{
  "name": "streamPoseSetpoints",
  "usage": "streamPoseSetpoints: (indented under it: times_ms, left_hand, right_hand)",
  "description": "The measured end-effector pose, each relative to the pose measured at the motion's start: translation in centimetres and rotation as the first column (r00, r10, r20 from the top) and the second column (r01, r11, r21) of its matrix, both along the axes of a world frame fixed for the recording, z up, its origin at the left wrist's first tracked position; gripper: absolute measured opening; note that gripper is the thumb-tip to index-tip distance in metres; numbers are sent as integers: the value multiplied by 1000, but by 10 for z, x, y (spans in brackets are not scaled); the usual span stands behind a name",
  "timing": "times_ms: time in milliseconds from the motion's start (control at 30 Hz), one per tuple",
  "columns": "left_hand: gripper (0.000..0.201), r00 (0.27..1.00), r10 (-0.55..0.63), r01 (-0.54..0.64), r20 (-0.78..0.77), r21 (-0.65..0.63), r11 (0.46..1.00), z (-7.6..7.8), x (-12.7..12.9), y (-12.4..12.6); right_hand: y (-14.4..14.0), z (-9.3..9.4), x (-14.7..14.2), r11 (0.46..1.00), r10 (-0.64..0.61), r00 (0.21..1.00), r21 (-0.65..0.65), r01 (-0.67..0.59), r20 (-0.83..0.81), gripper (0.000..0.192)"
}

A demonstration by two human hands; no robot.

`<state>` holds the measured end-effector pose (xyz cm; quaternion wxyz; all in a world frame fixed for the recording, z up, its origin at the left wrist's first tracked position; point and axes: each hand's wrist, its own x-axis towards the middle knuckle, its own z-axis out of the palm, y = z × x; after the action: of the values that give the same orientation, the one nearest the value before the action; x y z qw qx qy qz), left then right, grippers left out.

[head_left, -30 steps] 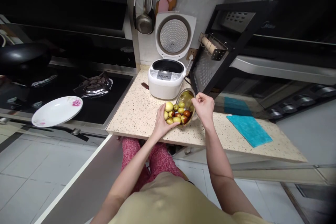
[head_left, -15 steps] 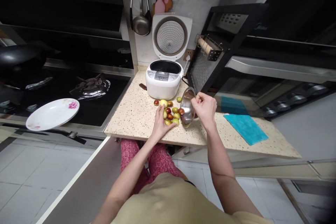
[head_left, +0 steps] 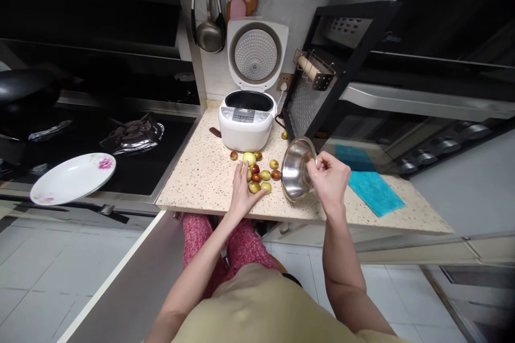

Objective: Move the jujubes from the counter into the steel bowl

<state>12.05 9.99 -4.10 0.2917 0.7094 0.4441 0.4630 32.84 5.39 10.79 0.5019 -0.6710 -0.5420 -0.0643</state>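
Observation:
My right hand grips the rim of a small steel bowl, tipped on its side with its empty inside facing left. Several green and red jujube fruits lie loose on the speckled countertop just left of the bowl. My left hand lies flat on the counter with fingers apart, touching the left side of the fruit pile. One fruit sits apart near the black rack.
A white rice cooker with its lid up stands behind the fruits. A black rack leans at right. Blue cloths lie on the counter right of my hand. A flowered white plate rests by the gas stove.
The bowl tipped over and the fruits spilled from it onto the counter. My right hand then drew the emptied bowl to the right, while my left hand stayed against the pile.

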Motion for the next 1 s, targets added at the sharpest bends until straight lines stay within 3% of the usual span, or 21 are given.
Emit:
streamPoseSetpoints:
  times_ms: [167,267,333,433,500,567,600,633,667,700,800,1000]
  left_hand:
    - [80,995,22,-28,95,61,998,12,0,-16]
    - [59,965,26,-13,262,-52,999,22,-5,-28]
    - [56,918,68,4,391,-182,983,30,-12,-36]
    - [66,828,206,-26,522,-330,943,40,-31,-46]
    - [76,754,316,-94,575,-383,919,46,-48,-49]
    - [84,687,419,-169,594,-430,887,51,-69,-51]
    - [86,658,465,-205,592,-453,867,53,-79,-52]
    - [86,639,502,-234,583,-474,849,55,-90,-53]
    - [87,622,533,-266,574,-485,833,57,-100,-54]
    - [87,609,553,-289,568,-490,822,58,-109,-56]
    - [87,563,604,-331,564,-517,790,64,-128,-60]
    - [86,513,676,-311,529,-619,721,71,-133,-66]
  right_hand:
    - [-22,3,2,982,88,978,180,-53,-189,34]
    - [-20,-4,-5,972,193,929,188,-138,-316,39]
    - [-12,-16,-16,955,296,857,134,-263,-422,41]
    - [5,-39,-36,856,448,683,56,-514,-577,42]
    - [20,-51,-45,752,527,597,4,-660,-605,42]
    - [42,-56,-45,626,617,573,-106,-773,-539,45]
    - [57,-56,-41,599,639,603,-184,-780,-478,45]
    - [73,-55,-36,644,612,698,-276,-713,-373,44]
    - [92,-52,-29,731,530,826,-391,-559,-190,43]
    - [111,-48,-22,796,427,903,-490,-355,39,40]
    - [170,-41,-8,843,274,938,-523,-129,211,37]
    - [248,-50,-16,811,202,886,-578,87,417,34]
